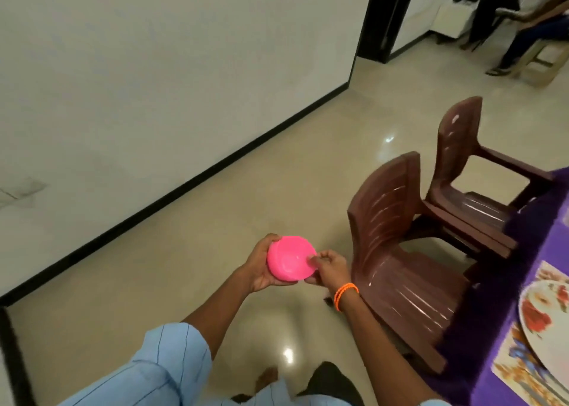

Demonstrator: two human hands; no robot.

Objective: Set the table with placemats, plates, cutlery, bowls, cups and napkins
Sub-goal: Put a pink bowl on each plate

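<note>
Pink bowl [291, 257] cupped in left hand [261, 267], rim pinched by right hand [328, 267] (likely 1 being separated), carried above floor; desk [538, 220] well right of it

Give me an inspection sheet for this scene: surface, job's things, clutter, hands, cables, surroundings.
Surface: table with purple cloth at the right edge, only partly in view.
Job's things: pink bowl held over the floor; floral plate resting on a patterned placemat on the table.
Clutter: nothing seen.
Hands: left hand grips the bowl from its left side; right hand pinches its right rim; orange bracelet on the right wrist.
Cables: nothing seen.
Surroundings: two brown plastic chairs beside the table, glossy tiled floor, people seated far behind.
</note>
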